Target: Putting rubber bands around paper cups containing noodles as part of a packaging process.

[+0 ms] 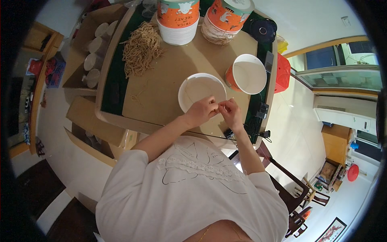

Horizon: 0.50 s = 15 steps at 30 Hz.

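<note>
A white-lined paper bucket (200, 80) stands at the table's near side, its open mouth facing up. A thin tan cord (188, 89) runs down inside it from the far left rim. At the bucket's near right rim, my left hand (203, 109) and my right hand (231, 115) meet with fingertips pinched. Both seem closed on the cord, though the part between the fingers is too small to see clearly. A second open bucket (249, 74), orange outside, sits tilted just beyond my right hand.
A heap of tan cords (142, 49) lies at the far left of the table (161, 107). Two stacks of orange buckets, one left (177, 24) and one right (223, 24), stand at the back. Cardboard boxes (78, 64) with white cups flank the left edge; a red stool (282, 72) stands right.
</note>
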Each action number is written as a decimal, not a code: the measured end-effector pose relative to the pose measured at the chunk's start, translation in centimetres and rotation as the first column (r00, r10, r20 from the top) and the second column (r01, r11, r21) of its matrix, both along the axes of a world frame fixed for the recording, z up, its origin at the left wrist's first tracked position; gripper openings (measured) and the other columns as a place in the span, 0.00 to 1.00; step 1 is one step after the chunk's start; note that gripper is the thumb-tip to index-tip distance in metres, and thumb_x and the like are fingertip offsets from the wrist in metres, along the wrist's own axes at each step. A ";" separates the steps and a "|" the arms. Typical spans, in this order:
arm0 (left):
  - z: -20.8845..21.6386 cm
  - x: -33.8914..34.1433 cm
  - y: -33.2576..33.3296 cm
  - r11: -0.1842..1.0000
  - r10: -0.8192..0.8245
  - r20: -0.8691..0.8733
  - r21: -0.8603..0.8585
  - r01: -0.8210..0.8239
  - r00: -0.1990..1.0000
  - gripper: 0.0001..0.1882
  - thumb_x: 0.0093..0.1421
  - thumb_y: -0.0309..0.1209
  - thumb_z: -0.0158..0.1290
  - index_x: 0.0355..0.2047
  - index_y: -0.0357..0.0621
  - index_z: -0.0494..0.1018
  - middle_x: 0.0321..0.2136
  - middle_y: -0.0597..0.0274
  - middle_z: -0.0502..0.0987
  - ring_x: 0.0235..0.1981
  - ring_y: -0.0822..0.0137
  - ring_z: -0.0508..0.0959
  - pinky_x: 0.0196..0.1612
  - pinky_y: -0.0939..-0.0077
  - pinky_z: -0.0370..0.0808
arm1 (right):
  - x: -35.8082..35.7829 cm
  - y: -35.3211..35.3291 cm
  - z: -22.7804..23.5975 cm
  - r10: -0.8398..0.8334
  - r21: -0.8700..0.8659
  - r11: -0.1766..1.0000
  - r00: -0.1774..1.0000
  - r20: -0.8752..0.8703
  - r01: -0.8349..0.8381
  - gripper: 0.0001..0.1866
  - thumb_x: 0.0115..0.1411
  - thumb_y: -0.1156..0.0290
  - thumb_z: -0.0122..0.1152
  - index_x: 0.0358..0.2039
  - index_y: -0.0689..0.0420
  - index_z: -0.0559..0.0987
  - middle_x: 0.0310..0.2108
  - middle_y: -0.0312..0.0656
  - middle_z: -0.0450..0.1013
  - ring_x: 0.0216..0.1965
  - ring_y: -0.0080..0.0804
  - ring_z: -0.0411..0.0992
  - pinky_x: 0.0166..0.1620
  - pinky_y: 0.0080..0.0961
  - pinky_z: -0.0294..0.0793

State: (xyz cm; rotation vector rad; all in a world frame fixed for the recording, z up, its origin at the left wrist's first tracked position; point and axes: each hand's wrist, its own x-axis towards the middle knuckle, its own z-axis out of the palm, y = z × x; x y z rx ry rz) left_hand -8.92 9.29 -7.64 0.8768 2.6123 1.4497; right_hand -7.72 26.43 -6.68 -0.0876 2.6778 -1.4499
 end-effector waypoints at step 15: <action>1.0 -0.6 -0.9 0.969 -0.122 -0.224 -0.240 0.067 0.967 0.05 0.51 0.33 0.54 0.24 0.47 0.71 0.26 0.63 0.68 0.29 0.65 0.74 0.27 0.69 0.74 | 1.1 -1.2 0.3 -0.087 -0.005 0.996 0.992 -0.091 0.087 0.03 0.52 0.78 0.59 0.28 0.60 0.77 0.26 0.43 0.68 0.26 0.31 0.70 0.30 0.24 0.69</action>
